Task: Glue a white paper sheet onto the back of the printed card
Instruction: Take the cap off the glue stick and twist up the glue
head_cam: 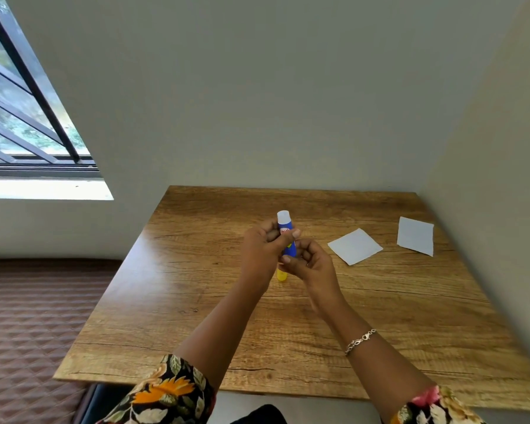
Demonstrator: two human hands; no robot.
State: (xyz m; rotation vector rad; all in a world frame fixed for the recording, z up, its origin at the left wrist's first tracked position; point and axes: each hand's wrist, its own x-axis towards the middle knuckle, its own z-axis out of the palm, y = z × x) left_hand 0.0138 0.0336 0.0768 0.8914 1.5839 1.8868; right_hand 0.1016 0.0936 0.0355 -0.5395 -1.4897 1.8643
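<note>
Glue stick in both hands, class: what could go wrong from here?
1. The two white pieces, the near sheet and the far sheet, look alike, so glue may land on the wrong one.
2. The left hand and right hand grip the glue stick in mid-air; it might slip onto the table.

Soft daylight from window (28, 111) (left), wide-angle bending, edges blurred

Nearer sheet (355, 246) lies left of farther sheet (415, 235).
</note>
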